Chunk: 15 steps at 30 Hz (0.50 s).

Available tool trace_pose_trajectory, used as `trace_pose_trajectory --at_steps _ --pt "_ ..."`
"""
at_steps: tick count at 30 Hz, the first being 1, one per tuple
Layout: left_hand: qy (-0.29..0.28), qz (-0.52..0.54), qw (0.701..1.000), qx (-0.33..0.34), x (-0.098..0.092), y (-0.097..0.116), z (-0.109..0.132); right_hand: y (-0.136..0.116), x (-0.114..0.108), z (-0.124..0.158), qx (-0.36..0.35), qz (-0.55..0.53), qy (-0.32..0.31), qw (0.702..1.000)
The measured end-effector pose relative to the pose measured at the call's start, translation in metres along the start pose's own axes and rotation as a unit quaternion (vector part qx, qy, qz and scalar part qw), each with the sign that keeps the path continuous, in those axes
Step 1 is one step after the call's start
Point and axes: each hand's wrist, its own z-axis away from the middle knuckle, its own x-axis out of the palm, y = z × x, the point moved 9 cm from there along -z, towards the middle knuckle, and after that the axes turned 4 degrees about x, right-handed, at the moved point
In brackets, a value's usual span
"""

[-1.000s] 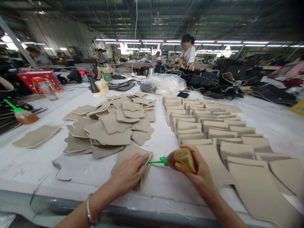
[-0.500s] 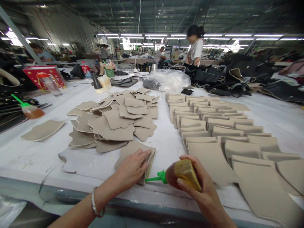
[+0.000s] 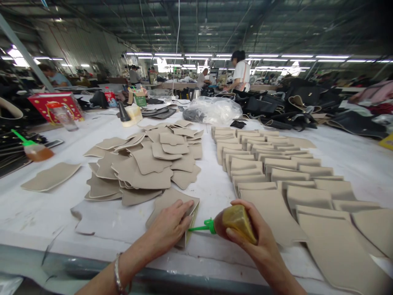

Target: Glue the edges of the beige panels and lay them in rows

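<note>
My left hand (image 3: pixel 172 223) presses on a beige leather-like piece (image 3: pixel 162 203) near the table's front edge, fingers bent along its right margin and thumb hidden. A yellowish strip shows along that margin. My right hand (image 3: pixel 258 237) is wrapped round a squeeze bottle (image 3: pixel 236 223) of amber liquid, tipped on its side. Its green nozzle (image 3: pixel 198 228) points left, its tip at the piece's right edge beside my left fingers; whether liquid flows out, I cannot tell. Behind my left hand lies a loose heap of similar beige pieces (image 3: pixel 150 159).
Overlapping rows of beige pieces (image 3: pixel 260 196) fill the right side. At left are one beige piece (image 3: pixel 50 176), a second green-nozzled bottle (image 3: pixel 38 151) and a clear cup (image 3: pixel 63 116). A plastic bag (image 3: pixel 215 110) and black bags (image 3: pixel 276 104) lie behind; a person (image 3: pixel 241 73) stands beyond.
The nozzle tip has shifted slightly along the piece's edge, away from the near corner. Both hands keep their holds. My view has tilted a little, and the person behind has moved left.
</note>
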Motion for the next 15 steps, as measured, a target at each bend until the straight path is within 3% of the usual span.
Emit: trace_pose_trajectory --at_steps 8,15 --pt "-0.001 0.023 1.0 0.003 0.003 -0.003 -0.002 -0.005 -0.02 -0.026 -0.072 0.054 0.092 0.992" --pt "0.002 0.028 1.0 -0.005 0.001 -0.003 -0.002 -0.004 -0.02 -0.022 -0.069 0.051 0.086 0.993"
